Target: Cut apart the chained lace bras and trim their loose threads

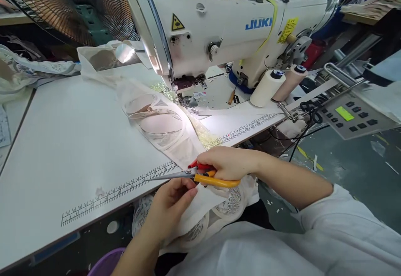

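My right hand (230,164) is wrapped round the handles of orange-handled scissors (217,181), whose metal blades point left over the table's front edge. Something red shows beside its fingers. Just below the blades, my left hand (177,196) pinches the edge of white fabric (203,205). More of this fabric, with lace parts, hangs over my lap. A pale bra piece (166,127) lies on the white table (78,142) and reaches from the sewing machine's needle area toward my right hand.
A white sewing machine (216,25) stands across the back, with thread cones (267,88) at its right. A fan (90,8) is at the back left, a control panel (357,113) at the right. A purple bin (106,263) sits below the table.
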A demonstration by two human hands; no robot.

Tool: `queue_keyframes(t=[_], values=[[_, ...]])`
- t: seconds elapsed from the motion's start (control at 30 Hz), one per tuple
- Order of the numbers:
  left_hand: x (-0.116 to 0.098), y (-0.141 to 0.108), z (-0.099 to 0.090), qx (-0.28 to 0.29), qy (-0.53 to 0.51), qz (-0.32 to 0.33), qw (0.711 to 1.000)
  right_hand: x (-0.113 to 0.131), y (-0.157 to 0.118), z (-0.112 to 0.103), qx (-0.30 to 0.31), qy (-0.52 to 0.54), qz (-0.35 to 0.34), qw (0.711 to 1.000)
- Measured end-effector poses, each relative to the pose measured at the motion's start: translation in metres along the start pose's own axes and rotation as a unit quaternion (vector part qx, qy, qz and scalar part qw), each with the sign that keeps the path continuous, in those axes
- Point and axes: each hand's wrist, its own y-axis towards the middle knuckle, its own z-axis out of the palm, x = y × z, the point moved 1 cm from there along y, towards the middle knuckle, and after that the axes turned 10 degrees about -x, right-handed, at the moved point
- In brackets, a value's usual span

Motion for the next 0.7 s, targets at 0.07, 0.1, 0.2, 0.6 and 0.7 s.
queue_keyframes(t=[0.07,0.1,0.2,0.6,0.7], values=[[-0.002,0.002,-0.004,0.009,-0.044,-0.045,0.998,-0.001,0.003,0.002,-0.007,0.004,0.0,1.0],[-0.002,0.002,-0.005,0.01,-0.055,-0.056,0.997,-0.002,0.005,0.002,-0.009,0.005,-0.004,1.0],[-0.003,0.003,-0.008,0.006,-0.08,-0.076,0.994,0.001,0.01,0.003,-0.008,0.006,-0.023,1.0],[0.005,0.0,-0.008,-0.043,-0.13,-0.121,0.983,0.004,0.012,0.004,-0.014,0.027,-0.04,0.999],[0.001,-0.001,-0.008,0.008,-0.131,-0.152,0.98,0.005,0.013,0.005,-0.023,0.047,-0.053,0.997]])
